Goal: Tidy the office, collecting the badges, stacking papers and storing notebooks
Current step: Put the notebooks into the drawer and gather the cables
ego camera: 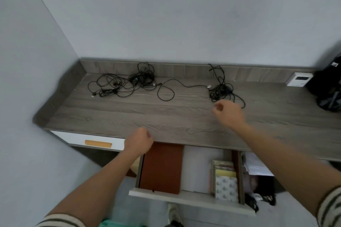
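Note:
The drawer (190,199) under the wooden desk (129,114) stands pulled out. Inside it, a brown notebook (161,167) lies at the left and a stack of small patterned spiral notebooks (226,180) at the right, with white paper (197,169) between them. My left hand (138,141) hovers at the desk's front edge above the drawer's left corner, fingers curled, holding nothing. My right hand (228,113) is over the desk top, fingers curled and empty, just in front of a cable tangle (221,91).
Black cables (120,85) lie tangled along the back of the desk. A white device (299,79) and a black bag (328,86) sit at the far right. A closed white drawer with an orange handle (98,143) is at the left. Papers (256,166) lie under the desk, right of the drawer.

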